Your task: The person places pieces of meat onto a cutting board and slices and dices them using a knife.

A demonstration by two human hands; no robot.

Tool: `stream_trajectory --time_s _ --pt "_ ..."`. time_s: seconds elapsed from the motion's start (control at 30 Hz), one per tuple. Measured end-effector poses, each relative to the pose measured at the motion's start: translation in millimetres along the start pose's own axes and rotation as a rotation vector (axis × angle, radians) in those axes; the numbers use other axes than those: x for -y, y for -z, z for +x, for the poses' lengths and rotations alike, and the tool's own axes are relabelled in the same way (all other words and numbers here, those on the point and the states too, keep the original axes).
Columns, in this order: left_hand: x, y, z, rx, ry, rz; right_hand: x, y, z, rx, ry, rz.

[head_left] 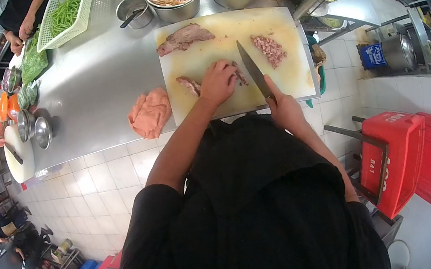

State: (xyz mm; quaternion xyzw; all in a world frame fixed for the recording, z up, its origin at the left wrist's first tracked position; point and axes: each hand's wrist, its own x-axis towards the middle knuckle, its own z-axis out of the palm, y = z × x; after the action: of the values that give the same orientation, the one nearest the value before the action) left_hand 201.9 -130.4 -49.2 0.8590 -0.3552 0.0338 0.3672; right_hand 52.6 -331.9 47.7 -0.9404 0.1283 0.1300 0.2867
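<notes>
A: Look at your right hand [282, 106]: its grip is clamped on the handle of the chef's knife [255, 71]. How should you handle that blade here?

B: Curl the fingertips of your left hand [220, 79] under, so the knuckles face the steel and act as a guide. Then cut with short, even strokes, moving the left hand back a little each time. The blade stands just beside those fingers, so a slip there would be the main risk.

A: And is your left grip clamped on anything?

B: Its fingers are bent over the meat strips [240, 74], but you can't tell from this angle how firmly they pinch.

A: So where does the meat lie for you?

B: The strips show on the cutting board [233, 106], at your left fingertips, between them and the blade. A second meat piece [189, 85] lies left of that hand. Beyond both hands, near the board's far left corner, you have the larger meat slab [185, 38]; the diced meat [270, 50] is heaped to the right of the blade, apart from it.
</notes>
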Motion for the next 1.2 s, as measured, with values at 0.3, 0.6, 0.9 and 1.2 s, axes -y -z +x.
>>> stream_trajectory --time_s 0.3,0.6,0.9,1.2 --pt "3 -8 6 -0.018 0.003 0.036 28 10 -2 -0.047 0.025 0.015" --pt "1 -7 10 -0.055 -0.076 -0.005 30 0 9 0.040 0.019 -0.135" --pt "9 -17 14 -0.075 -0.099 -0.027 31 -16 30 0.091 -0.052 -0.111" --pt "11 -15 10 -0.055 -0.084 -0.069 22 6 41 -0.056 0.134 -0.057"
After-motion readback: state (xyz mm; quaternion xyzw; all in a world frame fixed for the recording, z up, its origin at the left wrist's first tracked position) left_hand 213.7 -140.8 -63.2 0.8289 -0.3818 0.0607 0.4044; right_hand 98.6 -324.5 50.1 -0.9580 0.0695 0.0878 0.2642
